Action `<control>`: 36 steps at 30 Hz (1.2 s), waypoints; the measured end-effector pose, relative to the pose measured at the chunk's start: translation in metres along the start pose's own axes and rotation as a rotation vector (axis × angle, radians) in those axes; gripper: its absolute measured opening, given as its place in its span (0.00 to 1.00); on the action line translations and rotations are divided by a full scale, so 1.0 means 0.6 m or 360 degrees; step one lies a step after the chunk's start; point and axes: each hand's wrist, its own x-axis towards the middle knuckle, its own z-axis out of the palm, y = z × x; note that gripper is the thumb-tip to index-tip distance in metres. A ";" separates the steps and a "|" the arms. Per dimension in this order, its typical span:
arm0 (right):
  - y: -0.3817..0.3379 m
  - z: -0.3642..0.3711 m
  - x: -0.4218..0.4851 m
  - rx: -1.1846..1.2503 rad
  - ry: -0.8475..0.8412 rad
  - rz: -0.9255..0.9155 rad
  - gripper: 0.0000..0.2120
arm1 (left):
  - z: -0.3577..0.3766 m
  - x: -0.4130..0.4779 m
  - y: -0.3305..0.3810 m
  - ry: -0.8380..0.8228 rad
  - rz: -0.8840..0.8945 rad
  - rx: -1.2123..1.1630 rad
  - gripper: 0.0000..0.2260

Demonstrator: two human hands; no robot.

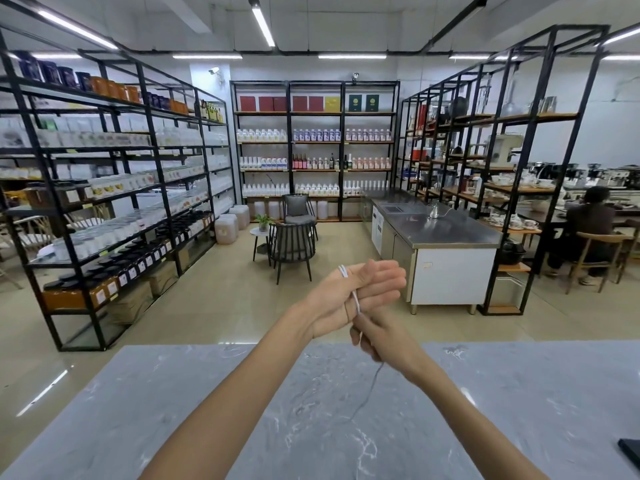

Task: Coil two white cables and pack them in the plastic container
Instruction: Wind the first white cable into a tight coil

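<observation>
Spanning the foreground, grey marble worktop [173, 410] lies bare beneath both forearms; shelving [104, 202] behind. Left hand [349, 292], fingers extended, has white cable [355, 301] looped around it. Right hand [377, 337] pinches the cable just below; slack trails toward the worktop.

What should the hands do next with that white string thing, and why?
Probably wind another loop: the right hand carries the white cable around the flat left hand again. Loops already wrap that hand, but a long loose tail hangs down toward the grey table.
</observation>
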 end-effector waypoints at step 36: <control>-0.037 -0.059 0.013 0.0495 0.0034 -0.0420 0.13 | 0.040 -0.013 0.009 -0.0234 -0.0002 0.0396 0.21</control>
